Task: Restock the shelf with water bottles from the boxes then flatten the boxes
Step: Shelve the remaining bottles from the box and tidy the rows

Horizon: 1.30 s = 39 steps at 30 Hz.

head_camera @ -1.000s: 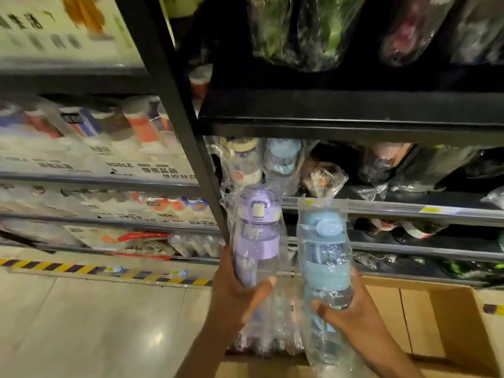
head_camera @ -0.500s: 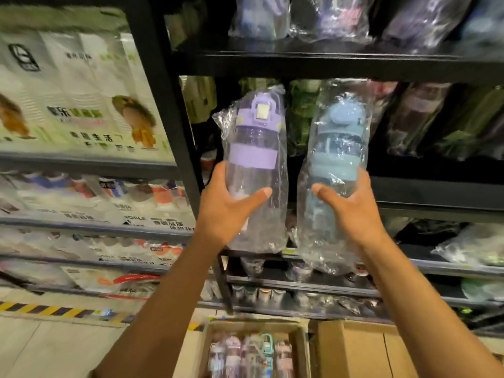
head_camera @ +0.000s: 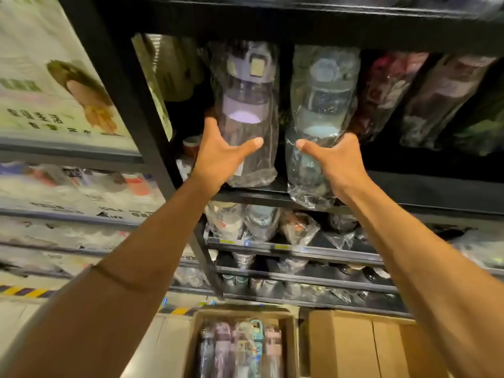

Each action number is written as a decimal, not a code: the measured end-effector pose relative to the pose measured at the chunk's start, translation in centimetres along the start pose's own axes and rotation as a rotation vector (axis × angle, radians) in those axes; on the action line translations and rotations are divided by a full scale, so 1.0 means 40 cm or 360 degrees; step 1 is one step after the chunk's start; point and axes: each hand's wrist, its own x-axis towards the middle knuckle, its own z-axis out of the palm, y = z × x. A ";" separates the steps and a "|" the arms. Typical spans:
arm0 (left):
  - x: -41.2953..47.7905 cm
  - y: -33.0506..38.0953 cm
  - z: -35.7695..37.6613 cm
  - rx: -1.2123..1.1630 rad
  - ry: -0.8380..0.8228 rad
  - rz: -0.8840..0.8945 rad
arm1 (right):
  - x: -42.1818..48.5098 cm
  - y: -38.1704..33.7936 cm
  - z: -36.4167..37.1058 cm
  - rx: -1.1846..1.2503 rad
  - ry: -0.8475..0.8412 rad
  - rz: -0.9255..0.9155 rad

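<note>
While restocking is under way, the left hand [head_camera: 218, 154] is gripping a bagged clear purple-lidded bottle [head_camera: 245, 105] and the right hand [head_camera: 335, 162] a bagged blue-lidded bottle [head_camera: 321, 105], both at the black metal shelf's [head_camera: 409, 186] front edge. Sliding them back and letting go is probably coming next.

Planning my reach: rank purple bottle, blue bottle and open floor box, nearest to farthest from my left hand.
1. Purple bottle: in the left hand.
2. Blue bottle: alongside, in the right hand.
3. Open box: far below, on the floor.
</note>
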 end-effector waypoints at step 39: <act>0.037 -0.067 0.025 0.0158 0.0030 -0.0020 | 0.037 -0.008 -0.029 -0.0385 -0.0135 0.0228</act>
